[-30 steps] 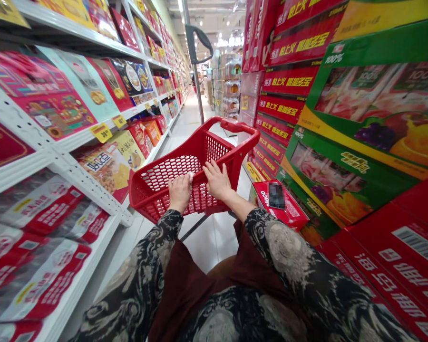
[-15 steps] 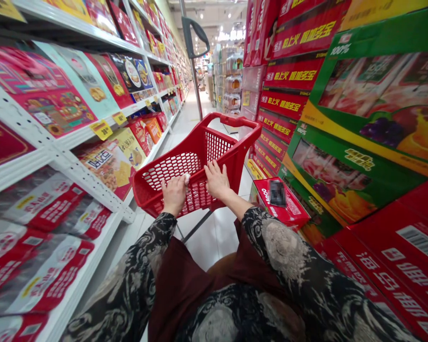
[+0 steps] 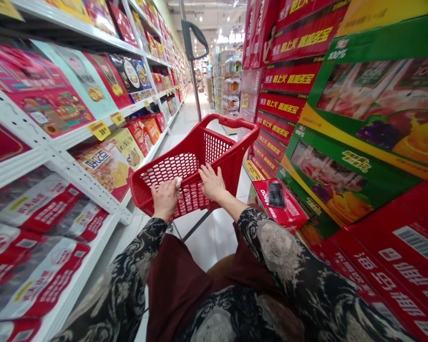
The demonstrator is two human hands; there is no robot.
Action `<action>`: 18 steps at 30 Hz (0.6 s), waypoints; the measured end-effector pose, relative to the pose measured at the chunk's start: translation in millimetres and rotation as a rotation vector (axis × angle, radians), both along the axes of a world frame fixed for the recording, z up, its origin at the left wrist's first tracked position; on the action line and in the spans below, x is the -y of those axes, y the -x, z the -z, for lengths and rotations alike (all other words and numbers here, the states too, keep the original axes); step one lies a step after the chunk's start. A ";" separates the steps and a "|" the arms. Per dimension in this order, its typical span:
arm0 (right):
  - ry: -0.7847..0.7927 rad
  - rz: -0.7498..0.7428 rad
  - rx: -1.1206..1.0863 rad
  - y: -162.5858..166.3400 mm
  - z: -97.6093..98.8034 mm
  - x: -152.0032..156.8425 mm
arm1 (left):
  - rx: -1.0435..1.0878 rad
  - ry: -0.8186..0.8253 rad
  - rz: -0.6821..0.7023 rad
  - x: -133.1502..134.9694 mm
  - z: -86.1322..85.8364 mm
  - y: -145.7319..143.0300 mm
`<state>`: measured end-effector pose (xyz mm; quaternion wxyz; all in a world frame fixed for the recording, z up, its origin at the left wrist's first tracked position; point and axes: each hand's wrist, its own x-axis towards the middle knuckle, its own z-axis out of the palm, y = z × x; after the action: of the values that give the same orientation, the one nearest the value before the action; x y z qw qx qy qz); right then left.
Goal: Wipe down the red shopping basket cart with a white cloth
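Note:
A red plastic shopping cart [image 3: 228, 166] with perforated walls stands in front of me, and no goods show in the part of its basket I can see. My left hand [image 3: 165, 198] is at the cart's near rim, toward its left end. Its thumb and fingers are closed on a small crumpled white tissue [image 3: 179, 183]. Farther right along the same rim lies my right hand [image 3: 212, 182], fingers stretched out over the edge and holding nothing. Below the cart, part of its dark frame shows.
White shelves [image 3: 103, 194] of boxed snacks line the left side. Stacked red drink cartons [image 3: 287, 78] and green juice boxes [image 3: 342, 156] rise at the right. A red box [image 3: 291, 209] with a blurred dark patch on it sits low at right. A metal pole [image 3: 194, 90] with a dark handle stands beyond the cart.
My left hand has slid a little left along the rim with the tissue. My right hand has shifted slightly left too. The cart has hardly moved in the view.

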<state>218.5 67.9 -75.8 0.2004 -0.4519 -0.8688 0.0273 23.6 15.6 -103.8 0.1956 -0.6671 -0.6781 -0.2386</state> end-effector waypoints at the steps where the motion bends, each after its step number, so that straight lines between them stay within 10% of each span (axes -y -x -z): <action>1: 0.001 0.001 -0.003 0.9 -0.1 0.5 | 0.005 0.000 0.000 -2.4 -1.0 -5.0; 9: -0.004 0.012 -0.012 -2.0 4.5 0.1 | 0.029 0.020 0.086 -22.1 -14.0 -50.1; 18: -0.038 -0.001 -0.022 -14.9 8.2 -8.3 | -0.032 0.038 0.056 6.7 -3.4 0.9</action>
<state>233.4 76.1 -84.0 0.2185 -0.4472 -0.8672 0.0161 22.7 8.9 -100.4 0.1871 -0.6932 -0.6603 -0.2202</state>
